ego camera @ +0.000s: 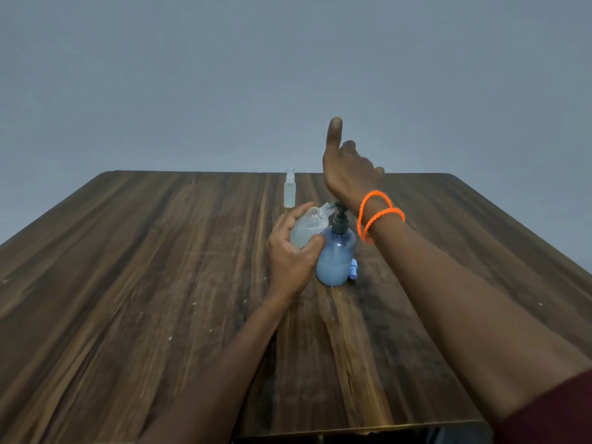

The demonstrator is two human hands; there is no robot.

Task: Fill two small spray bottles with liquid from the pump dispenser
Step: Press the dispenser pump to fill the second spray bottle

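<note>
Spray bottle behind pump dispenser on table.

A single head-worn wide-angle view looks forward and down, close over the wooden table toward a wall.

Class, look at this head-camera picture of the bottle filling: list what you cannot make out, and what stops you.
- Pump head of the blue dispenser: hidden under the right hand's wrist.
- Neck of the held spray bottle at the spout: blurred, so whether liquid flows is unclear.
- Its fill level: covered by the left hand.
- Far spray bottle: too small to read its level.
- Small blue piece: partly behind the dispenser.
</note>
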